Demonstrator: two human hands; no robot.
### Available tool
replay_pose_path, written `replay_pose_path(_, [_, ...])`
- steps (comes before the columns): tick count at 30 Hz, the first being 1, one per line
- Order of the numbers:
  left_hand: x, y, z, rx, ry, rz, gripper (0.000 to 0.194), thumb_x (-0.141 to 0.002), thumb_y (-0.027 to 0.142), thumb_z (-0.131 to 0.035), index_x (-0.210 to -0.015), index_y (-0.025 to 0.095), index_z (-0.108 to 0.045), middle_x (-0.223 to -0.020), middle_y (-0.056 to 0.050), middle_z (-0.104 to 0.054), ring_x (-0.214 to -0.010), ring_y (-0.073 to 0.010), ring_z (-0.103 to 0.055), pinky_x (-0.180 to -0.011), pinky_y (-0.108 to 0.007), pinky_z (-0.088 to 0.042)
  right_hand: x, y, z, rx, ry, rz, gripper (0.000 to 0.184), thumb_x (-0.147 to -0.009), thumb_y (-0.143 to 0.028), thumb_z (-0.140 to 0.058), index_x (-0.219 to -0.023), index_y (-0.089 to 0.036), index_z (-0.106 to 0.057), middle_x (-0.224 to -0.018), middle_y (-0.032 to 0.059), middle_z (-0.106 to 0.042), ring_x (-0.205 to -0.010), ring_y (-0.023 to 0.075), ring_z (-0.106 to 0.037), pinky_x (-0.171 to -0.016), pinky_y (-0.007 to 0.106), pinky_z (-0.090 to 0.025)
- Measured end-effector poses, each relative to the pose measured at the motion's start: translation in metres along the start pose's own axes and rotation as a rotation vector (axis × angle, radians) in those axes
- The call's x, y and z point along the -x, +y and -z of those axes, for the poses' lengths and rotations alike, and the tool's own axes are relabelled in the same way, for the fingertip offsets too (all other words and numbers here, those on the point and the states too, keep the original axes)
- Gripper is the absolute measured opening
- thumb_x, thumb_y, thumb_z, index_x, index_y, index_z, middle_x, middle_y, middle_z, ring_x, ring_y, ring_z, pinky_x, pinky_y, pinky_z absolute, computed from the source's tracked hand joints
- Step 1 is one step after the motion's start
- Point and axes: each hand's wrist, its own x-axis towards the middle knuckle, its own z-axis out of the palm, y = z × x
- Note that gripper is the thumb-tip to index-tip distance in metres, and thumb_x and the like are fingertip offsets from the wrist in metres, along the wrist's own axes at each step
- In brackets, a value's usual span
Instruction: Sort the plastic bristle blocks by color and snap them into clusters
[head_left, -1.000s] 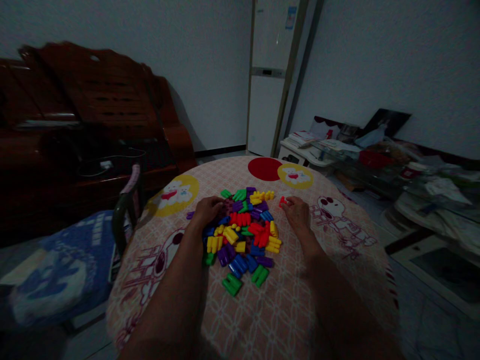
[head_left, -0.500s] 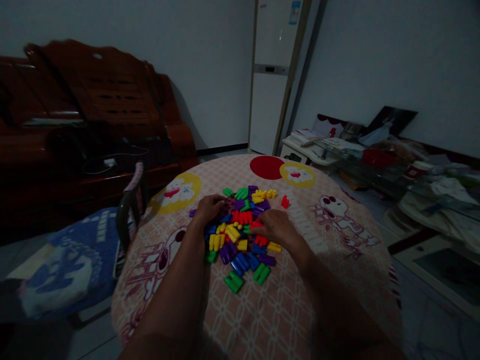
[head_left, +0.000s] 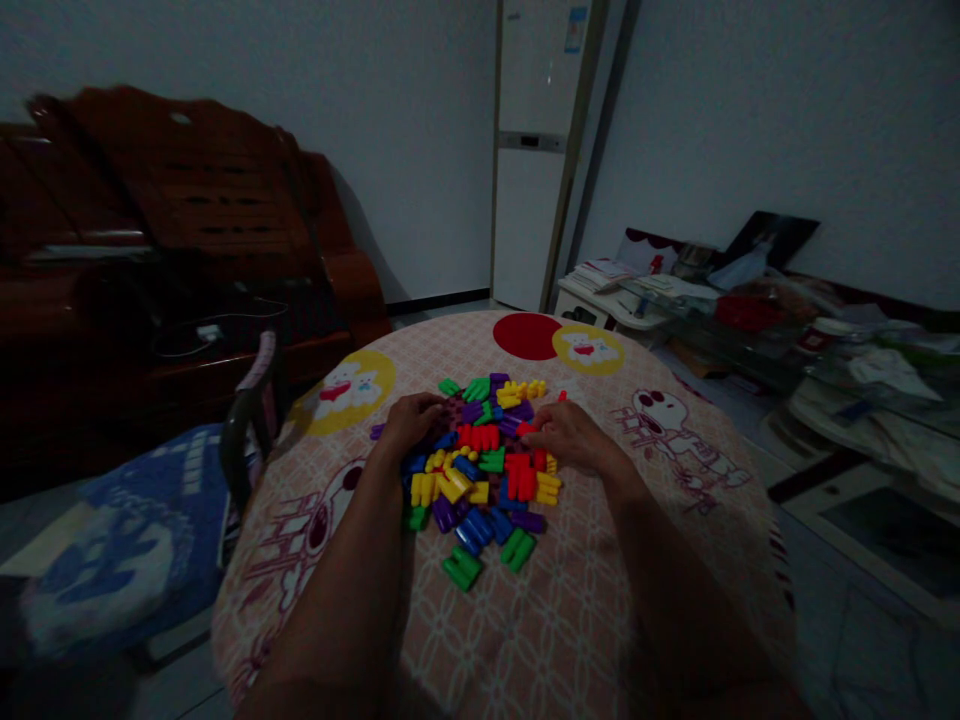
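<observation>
A heap of small plastic blocks (head_left: 487,480) in red, yellow, blue, green and purple lies in the middle of a round table (head_left: 600,600) under a pink cartoon cloth. My left hand (head_left: 409,420) rests on the heap's left edge with its fingers curled over some blocks; what it grips is hidden. My right hand (head_left: 570,437) is at the heap's right edge, its fingertips pinched on a red block (head_left: 526,428). Another small red piece (head_left: 562,397) peeks out just behind that hand. Two green blocks (head_left: 463,568) lie apart at the near side.
A chair with a blue cushion (head_left: 120,560) stands at the table's left. A dark wooden sofa (head_left: 187,230) fills the left wall. A white standing unit (head_left: 532,150) is in the corner. Cluttered low tables with papers (head_left: 750,310) are to the right.
My right hand left a red piece beside the heap, reached into the heap's middle, and now sits back at the right edge with a red block at its fingertips. My left hand stayed put.
</observation>
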Motion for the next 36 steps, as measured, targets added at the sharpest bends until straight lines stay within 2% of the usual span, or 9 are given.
replay_pose_path(3, [0.000,-0.001,0.000,-0.002,-0.012,0.007,0.034,-0.083,0.031,-0.055,-0.105,0.019,-0.077,-0.098,-0.006,-0.079,-0.087,-0.0219,-0.071,-0.084,-0.030,-0.053,0.000,0.022,0.015,-0.006,0.094,-0.092,0.020,-0.088,-0.036,-0.063,-0.090,-0.017,-0.068,-0.067,-0.0005,-0.065,-0.063,0.0141,-0.059,-0.060,0.024,-0.038])
replay_pose_path(7, [-0.001,-0.005,-0.002,0.026,-0.012,0.009,0.034,-0.083,0.034,-0.055,-0.106,0.021,-0.077,-0.094,-0.005,-0.079,-0.087,-0.0219,-0.071,-0.081,-0.029,-0.054,0.004,0.051,0.023,0.385,0.279,-0.269,0.022,-0.087,-0.032,-0.066,-0.101,-0.015,-0.066,-0.094,0.0111,-0.072,-0.086,0.0216,-0.065,-0.072,0.028,-0.042])
replay_pose_path(9, [-0.001,-0.006,-0.003,0.028,-0.010,0.014,0.035,-0.083,0.034,-0.055,-0.106,0.021,-0.077,-0.094,-0.005,-0.079,-0.088,-0.0220,-0.071,-0.081,-0.029,-0.054,0.005,0.060,0.021,0.531,0.275,-0.308,0.022,-0.088,-0.027,-0.064,-0.105,-0.014,-0.066,-0.104,0.0152,-0.071,-0.096,0.0244,-0.065,-0.077,0.030,-0.043])
replay_pose_path(11, [-0.002,-0.005,-0.002,0.010,-0.004,0.012,0.034,-0.082,0.034,-0.056,-0.105,0.021,-0.077,-0.097,-0.005,-0.079,-0.090,-0.0220,-0.071,-0.084,-0.029,-0.054,0.005,0.065,0.016,0.583,0.254,-0.310,0.022,-0.090,-0.022,-0.060,-0.109,-0.013,-0.065,-0.107,0.0157,-0.071,-0.101,0.0250,-0.065,-0.081,0.030,-0.043])
replay_pose_path(15, [-0.002,-0.004,-0.001,0.002,0.006,0.015,0.034,-0.081,0.033,-0.056,-0.105,0.022,-0.077,-0.098,-0.004,-0.079,-0.091,-0.0217,-0.071,-0.086,-0.029,-0.053,-0.001,0.073,0.005,0.545,0.267,-0.260,0.028,-0.091,-0.015,-0.053,-0.114,-0.013,-0.067,-0.111,0.0151,-0.071,-0.105,0.0243,-0.064,-0.088,0.031,-0.042])
replay_pose_path(19, [-0.001,-0.004,-0.001,0.028,-0.013,0.008,0.036,-0.082,0.034,-0.055,-0.106,0.020,-0.077,-0.095,-0.005,-0.079,-0.088,-0.0219,-0.071,-0.081,-0.029,-0.054,-0.008,0.083,-0.004,0.447,0.328,-0.196,0.034,-0.093,-0.020,-0.049,-0.121,-0.013,-0.067,-0.116,0.0143,-0.071,-0.106,0.0241,-0.064,-0.094,0.032,-0.043])
replay_pose_path(25, [-0.001,-0.005,-0.002,0.034,-0.004,0.024,0.034,-0.082,0.034,-0.056,-0.105,0.022,-0.078,-0.088,-0.004,-0.079,-0.086,-0.0218,-0.071,-0.077,-0.028,-0.054,-0.018,0.089,-0.015,0.343,0.447,-0.208,0.044,-0.090,-0.016,-0.046,-0.132,-0.013,-0.061,-0.123,0.0145,-0.068,-0.109,0.0239,-0.062,-0.096,0.033,-0.044])
replay_pose_path(32, [-0.001,-0.005,-0.003,0.017,-0.001,0.007,0.034,-0.082,0.033,-0.056,-0.105,0.021,-0.078,-0.098,-0.006,-0.079,-0.089,-0.0223,-0.072,-0.077,-0.028,-0.054,-0.026,0.086,-0.021,0.327,0.407,-0.132,0.051,-0.087,-0.012,-0.044,-0.136,-0.008,-0.056,-0.124,0.0185,-0.066,-0.110,0.0256,-0.061,-0.097,0.034,-0.045])
replay_pose_path(36, [-0.002,-0.006,-0.003,0.010,0.004,-0.011,0.034,-0.083,0.034,-0.055,-0.105,0.020,-0.078,-0.101,-0.007,-0.078,-0.091,-0.0229,-0.072,-0.080,-0.029,-0.054,-0.026,0.089,-0.024,0.267,0.427,-0.150,0.055,-0.084,-0.012,-0.048,-0.139,-0.009,-0.053,-0.125,0.0173,-0.065,-0.111,0.0244,-0.062,-0.097,0.034,-0.046])
